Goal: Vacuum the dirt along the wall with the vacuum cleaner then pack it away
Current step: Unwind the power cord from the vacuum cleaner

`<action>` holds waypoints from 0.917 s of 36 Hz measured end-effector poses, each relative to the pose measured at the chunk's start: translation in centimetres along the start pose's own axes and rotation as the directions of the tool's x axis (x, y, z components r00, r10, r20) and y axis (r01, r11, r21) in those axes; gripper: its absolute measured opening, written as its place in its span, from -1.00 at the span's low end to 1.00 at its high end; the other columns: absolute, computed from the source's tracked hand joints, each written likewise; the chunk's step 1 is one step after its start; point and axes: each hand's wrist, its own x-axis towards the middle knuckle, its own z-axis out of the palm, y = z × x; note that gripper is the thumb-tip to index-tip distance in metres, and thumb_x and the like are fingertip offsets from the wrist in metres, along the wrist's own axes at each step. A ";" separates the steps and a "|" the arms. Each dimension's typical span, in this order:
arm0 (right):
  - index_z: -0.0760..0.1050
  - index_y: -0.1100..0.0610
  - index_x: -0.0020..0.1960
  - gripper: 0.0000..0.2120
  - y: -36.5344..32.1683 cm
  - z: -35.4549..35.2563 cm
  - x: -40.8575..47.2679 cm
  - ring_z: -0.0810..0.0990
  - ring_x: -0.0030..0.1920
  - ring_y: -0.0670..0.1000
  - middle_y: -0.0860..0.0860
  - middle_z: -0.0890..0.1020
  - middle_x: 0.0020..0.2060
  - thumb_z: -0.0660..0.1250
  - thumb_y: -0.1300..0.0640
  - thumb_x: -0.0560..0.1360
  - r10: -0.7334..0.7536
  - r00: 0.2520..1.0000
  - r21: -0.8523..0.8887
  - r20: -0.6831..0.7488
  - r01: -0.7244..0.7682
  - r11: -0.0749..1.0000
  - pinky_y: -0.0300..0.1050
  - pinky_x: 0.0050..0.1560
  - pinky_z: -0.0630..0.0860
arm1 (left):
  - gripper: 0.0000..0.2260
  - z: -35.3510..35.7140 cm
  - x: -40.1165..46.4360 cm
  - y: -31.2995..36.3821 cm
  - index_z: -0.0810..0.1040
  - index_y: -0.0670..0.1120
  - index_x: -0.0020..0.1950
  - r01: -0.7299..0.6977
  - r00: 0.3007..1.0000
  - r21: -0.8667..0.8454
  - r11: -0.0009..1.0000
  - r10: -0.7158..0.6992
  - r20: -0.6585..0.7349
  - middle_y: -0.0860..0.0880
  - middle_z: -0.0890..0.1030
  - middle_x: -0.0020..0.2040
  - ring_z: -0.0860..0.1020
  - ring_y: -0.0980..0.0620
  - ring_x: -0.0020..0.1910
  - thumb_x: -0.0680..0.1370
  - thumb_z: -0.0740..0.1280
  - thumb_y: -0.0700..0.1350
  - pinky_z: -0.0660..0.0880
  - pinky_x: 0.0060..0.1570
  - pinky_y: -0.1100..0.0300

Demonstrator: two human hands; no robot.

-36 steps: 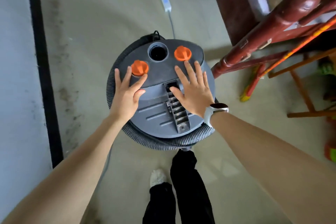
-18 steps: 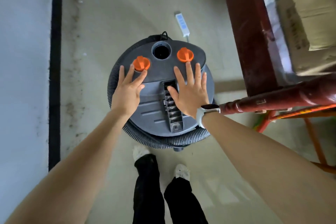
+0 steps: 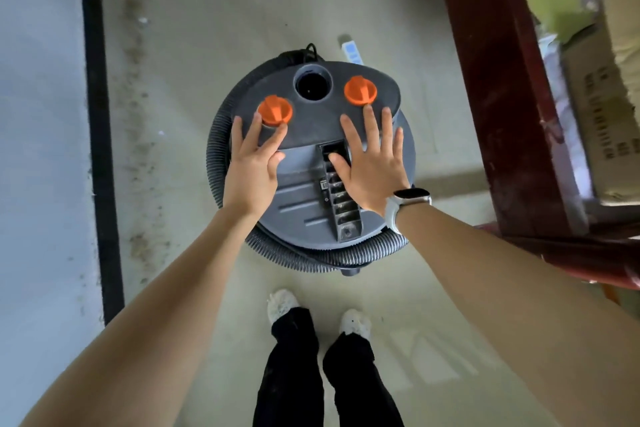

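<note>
A round grey vacuum cleaner [image 3: 311,215] stands on the floor in front of me, seen from above. Its ribbed hose [image 3: 216,149] is coiled around the body. Two orange knobs [image 3: 360,90] flank a round opening on its lid. My left hand [image 3: 251,170] lies flat on the lid's left side, fingertips against the left orange knob [image 3: 275,110]. My right hand [image 3: 372,166] rests flat on the right side, fingers spread, thumb on the ribbed handle [image 3: 343,215]. Neither hand grips anything. Dirt [image 3: 136,149] speckles the floor along the wall at left.
A pale wall [image 3: 38,149] with a black skirting strip [image 3: 98,149] runs down the left. A dark red wooden post [image 3: 498,80] and cardboard boxes [image 3: 609,97] stand close on the right. A white power strip [image 3: 351,52] lies beyond the vacuum. My feet [image 3: 318,312] are just behind it.
The vacuum and I have moved forward along the wall; the red wooden frame now sits nearer at the right. Both hands stay flat on the lid.
</note>
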 end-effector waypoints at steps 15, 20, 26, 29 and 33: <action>-0.12 -0.02 0.58 -0.37 -0.8 -1.5 5.9 -0.20 0.53 0.25 0.12 -0.12 0.56 -0.17 -0.26 0.58 -0.040 0.999 -0.012 -0.013 0.040 0.999 0.34 0.46 -0.10 | -0.62 -0.8 4.8 -0.4 0.37 -0.04 0.46 0.143 0.989 -0.006 0.990 -0.143 -0.039 -0.13 0.18 0.54 -0.04 -0.27 0.54 0.63 0.21 -0.20 0.20 0.40 0.00; -0.02 0.00 0.58 -0.39 -0.7 -1.5 5.9 -0.16 0.54 0.22 0.11 -0.06 0.56 -0.03 -0.21 0.60 -0.041 0.999 0.066 -0.032 0.043 0.997 0.36 0.44 -0.07 | -0.48 -0.2 2.8 0.4 0.25 -0.03 0.52 0.181 0.983 0.011 0.983 -0.180 -0.026 -0.19 0.06 0.56 -0.06 -0.23 0.54 0.58 0.24 0.05 0.30 0.37 -0.20; 0.08 0.10 0.56 -0.40 -1.3 -0.4 1.2 -0.03 0.54 0.22 0.17 0.02 0.55 0.12 -0.04 0.58 -0.056 0.996 0.335 -0.073 0.077 0.939 0.29 0.46 -0.03 | -0.44 1.5 -5.1 1.4 0.14 -0.03 0.51 0.188 0.982 -0.031 0.982 -0.188 -0.007 -0.25 0.09 0.54 0.11 -0.22 0.52 0.55 0.18 0.08 0.36 0.35 -0.11; 0.10 0.13 0.54 -0.39 -2.1 1.8 -3.0 0.08 0.51 0.26 0.23 0.11 0.52 0.08 -0.05 0.54 -0.008 0.999 0.467 -0.036 0.024 0.884 0.27 0.47 0.08 | -0.54 2.6 -9.3 1.4 0.29 -0.13 0.37 0.142 0.988 0.050 0.989 -0.145 0.052 -0.28 0.32 0.39 0.35 -0.30 0.36 0.53 0.21 0.02 0.44 0.26 -0.13; 0.14 0.09 0.50 -0.44 -2.4 5.3 -8.3 0.20 0.46 0.29 0.24 0.18 0.48 0.17 0.11 0.52 0.025 1.000 0.471 -0.012 -0.017 0.882 0.30 0.38 0.29 | -0.69 3.2 -12.0 1.1 0.45 -0.12 0.19 -0.066 0.988 0.158 0.985 0.043 0.148 -0.12 0.49 0.13 0.44 -0.14 0.16 0.49 0.23 -0.05 0.53 -0.01 -0.09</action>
